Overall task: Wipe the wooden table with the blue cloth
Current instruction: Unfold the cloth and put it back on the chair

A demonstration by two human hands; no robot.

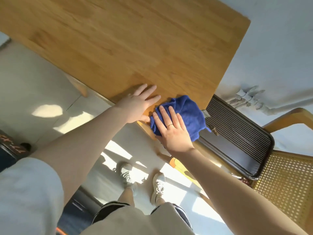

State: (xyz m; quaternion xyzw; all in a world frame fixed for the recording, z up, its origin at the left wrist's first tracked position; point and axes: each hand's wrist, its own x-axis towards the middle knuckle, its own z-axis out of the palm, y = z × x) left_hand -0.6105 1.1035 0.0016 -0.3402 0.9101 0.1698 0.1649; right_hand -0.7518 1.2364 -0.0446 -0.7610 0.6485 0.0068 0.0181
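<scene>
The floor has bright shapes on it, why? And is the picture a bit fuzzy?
Head view: sunlight falls in patches on the floor around the shoes, with dark shadow bars between; the wooden table looks slightly blurred and its edges bend from the wide lens; the blue cloth under the right hand stays fairly sharp.

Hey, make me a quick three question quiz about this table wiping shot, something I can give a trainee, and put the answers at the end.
1. True or false: the right hand lies flat with straight fingers on the blue cloth.
2. Where on the wooden table is the cloth? A) the far middle B) the near corner beside the ribbed suitcase C) the left end
3. Fill in: the left hand rests flat on the ____, beside the cloth.

Key: 1 true; 2 B; 3 table.
</scene>
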